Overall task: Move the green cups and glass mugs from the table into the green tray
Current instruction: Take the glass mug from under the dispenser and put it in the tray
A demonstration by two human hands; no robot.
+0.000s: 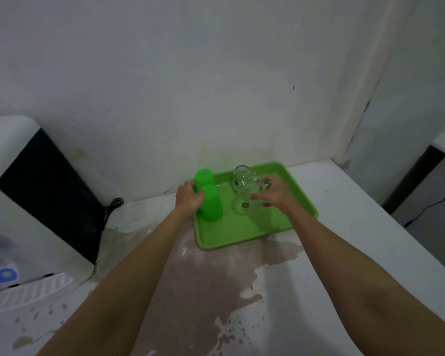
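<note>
A green tray (242,235) lies on the white table against the wall. Two green cups stand upside down at its left side: the near green cup (212,204) and the far green cup (203,177) behind it. My left hand (189,197) wraps the near cup's left side. Two glass mugs stand in the tray's middle: the far glass mug (242,179) and the near glass mug (244,205), which is hard to make out. My right hand (272,192) rests on the near mug with fingers spread, close to a handle.
A worn, stained patch of the table (216,278) spreads in front of the tray. A white appliance with a black panel (49,194) and a black cable (111,208) stand at the left. The table's right edge (396,219) drops off to the floor.
</note>
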